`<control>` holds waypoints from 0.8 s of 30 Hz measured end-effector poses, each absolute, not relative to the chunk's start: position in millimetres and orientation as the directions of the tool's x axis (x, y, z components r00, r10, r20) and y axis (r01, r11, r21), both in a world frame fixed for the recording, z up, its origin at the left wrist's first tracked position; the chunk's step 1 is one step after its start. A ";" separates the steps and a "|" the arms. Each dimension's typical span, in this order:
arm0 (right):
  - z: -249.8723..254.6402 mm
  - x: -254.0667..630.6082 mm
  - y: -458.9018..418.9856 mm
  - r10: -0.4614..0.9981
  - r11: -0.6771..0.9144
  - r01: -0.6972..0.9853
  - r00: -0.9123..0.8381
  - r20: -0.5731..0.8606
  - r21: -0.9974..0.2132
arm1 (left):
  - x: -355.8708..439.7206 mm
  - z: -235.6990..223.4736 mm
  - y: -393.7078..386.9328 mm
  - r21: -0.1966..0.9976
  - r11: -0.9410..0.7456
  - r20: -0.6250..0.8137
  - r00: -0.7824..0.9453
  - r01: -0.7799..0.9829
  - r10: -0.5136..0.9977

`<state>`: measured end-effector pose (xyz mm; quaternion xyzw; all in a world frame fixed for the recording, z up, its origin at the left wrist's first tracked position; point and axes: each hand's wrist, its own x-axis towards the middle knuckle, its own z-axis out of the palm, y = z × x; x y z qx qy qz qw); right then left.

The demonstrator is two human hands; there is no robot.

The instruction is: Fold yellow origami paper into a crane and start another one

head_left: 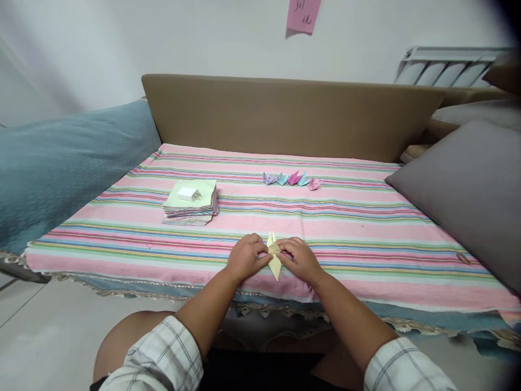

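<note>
A pale yellow folded origami paper (pixel 275 267) lies on the striped cloth near the front edge, long and pointed, with a split tip at its far end. My left hand (pixel 248 256) pinches its left side between thumb and fingers. On its right side, my right hand (pixel 300 258) is closed in the same way, thumb and fingertips at the paper's middle. Beyond my hands stand several finished-looking paper cranes (pixel 293 178) in a row, in purple, blue and pink.
A stack of square paper sheets (pixel 191 214) sits to the left, with a white plug adapter (pixel 188 194) on top. A grey cushion (pixel 464 190) is at the right, a blue-covered armrest (pixel 77 163) at the left. Behind rises a brown sofa back (pixel 285 117).
</note>
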<state>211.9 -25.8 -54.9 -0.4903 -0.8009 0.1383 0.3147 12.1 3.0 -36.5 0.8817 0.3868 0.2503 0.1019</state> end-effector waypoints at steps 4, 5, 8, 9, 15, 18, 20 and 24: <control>-55.8 210.4 -25.6 0.881 0.461 0.722 -0.303 0.364 -0.516 | 13.3 -35.1 5.3 0.364 -0.665 0.330 0.578 0.652 0.747; -56.3 210.3 -25.4 0.881 0.460 0.722 -0.300 0.365 -0.517 | 13.8 -35.0 6.0 0.362 -0.661 0.326 0.575 0.657 0.750; -58.0 210.3 -24.6 0.879 0.463 0.713 -0.293 0.375 -0.527 | 15.0 -35.9 7.9 0.367 -0.647 0.319 0.563 0.668 0.763; -58.6 210.4 -24.4 0.878 0.464 0.711 -0.287 0.384 -0.529 | 15.3 -36.5 8.4 0.374 -0.641 0.318 0.557 0.670 0.767; -59.8 208.8 -22.9 0.880 0.438 0.721 -0.223 0.420 -0.537 | 18.2 -38.9 9.3 0.395 -0.604 0.324 0.511 0.692 0.796; -59.7 207.3 -22.2 0.896 0.403 0.729 -0.190 0.401 -0.554 | 20.0 -38.3 9.2 0.395 -0.588 0.326 0.491 0.706 0.808; -59.8 206.3 -21.6 0.907 0.377 0.736 -0.170 0.386 -0.562 | 20.8 -37.6 9.4 0.400 -0.576 0.320 0.480 0.713 0.817; -59.9 204.2 -20.5 0.923 0.328 0.755 -0.129 0.362 -0.567 | 21.0 -36.1 9.9 0.429 -0.548 0.301 0.458 0.718 0.836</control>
